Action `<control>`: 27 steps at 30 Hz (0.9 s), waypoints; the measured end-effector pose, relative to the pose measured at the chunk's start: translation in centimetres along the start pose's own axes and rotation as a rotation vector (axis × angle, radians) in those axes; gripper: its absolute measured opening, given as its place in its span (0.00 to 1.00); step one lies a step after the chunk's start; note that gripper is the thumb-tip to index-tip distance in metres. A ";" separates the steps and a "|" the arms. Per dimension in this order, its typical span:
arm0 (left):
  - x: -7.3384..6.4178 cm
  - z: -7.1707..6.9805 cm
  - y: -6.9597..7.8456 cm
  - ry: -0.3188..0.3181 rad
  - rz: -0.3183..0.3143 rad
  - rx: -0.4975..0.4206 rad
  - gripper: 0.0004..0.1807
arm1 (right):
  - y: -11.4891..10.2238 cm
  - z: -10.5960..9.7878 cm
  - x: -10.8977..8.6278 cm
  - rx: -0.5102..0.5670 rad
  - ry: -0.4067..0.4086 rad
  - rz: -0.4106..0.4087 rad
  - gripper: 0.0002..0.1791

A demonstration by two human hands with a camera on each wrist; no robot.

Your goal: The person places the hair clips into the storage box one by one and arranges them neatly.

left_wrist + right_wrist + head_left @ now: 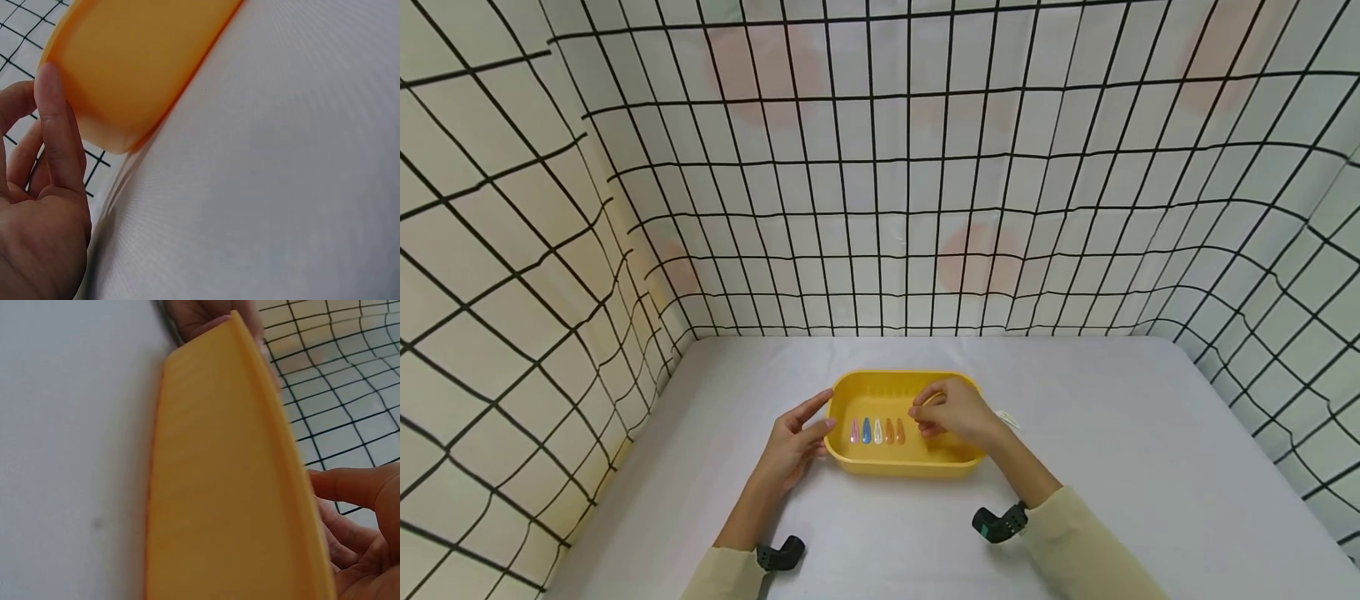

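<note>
A yellow tray [904, 470] sits on the white table. Inside lie several snap hair clips in a row: a pink clip [854, 431], a blue clip [867, 431], a white clip [877, 431] and two orange clips [890, 431]. At the tray's left end my left hand [790, 442] holds the rim, thumb [51, 94] against the edge. My right hand [953, 412] is over the tray's right half, fingers bent and tips pinched just right of the row. What looks like a small hair clip is between them, mostly hidden; in the right wrist view the tray wall covers the fingertips.
Behind the tray's right side a pale clip-like piece [1009, 419] lies on the table [1112, 433], partly hidden by the right hand. A black wire grid [880, 212] in front of white cloth stands along the back and both sides.
</note>
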State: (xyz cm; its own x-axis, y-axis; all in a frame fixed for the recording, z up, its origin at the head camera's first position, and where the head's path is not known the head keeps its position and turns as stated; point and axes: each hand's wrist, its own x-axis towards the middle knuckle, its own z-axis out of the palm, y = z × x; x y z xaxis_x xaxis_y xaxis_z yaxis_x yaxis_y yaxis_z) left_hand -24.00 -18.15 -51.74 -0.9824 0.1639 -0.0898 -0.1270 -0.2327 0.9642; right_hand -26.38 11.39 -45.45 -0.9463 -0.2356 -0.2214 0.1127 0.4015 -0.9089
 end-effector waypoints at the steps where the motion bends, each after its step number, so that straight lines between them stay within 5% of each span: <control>1: 0.0 0.0 0.0 0.001 0.001 0.003 0.32 | 0.0 -0.3 -0.1 0.004 -0.002 -0.017 0.11; 19: -0.1 0.1 -0.2 0.028 0.020 0.011 0.31 | 1.8 -7.7 -3.0 -0.006 0.066 -0.072 0.19; 27: -0.1 0.2 -0.1 0.029 0.031 0.011 0.32 | 3.8 -10.0 -3.9 -0.049 0.120 -0.030 0.21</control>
State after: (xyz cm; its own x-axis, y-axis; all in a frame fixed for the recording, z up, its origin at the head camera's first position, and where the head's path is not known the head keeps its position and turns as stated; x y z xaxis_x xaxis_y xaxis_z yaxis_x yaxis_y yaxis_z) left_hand -23.87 -17.98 -51.78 -0.9894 0.1290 -0.0672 -0.0955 -0.2269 0.9692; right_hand -25.31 22.64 -44.53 -0.9789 -0.1415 -0.1475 0.0714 0.4393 -0.8955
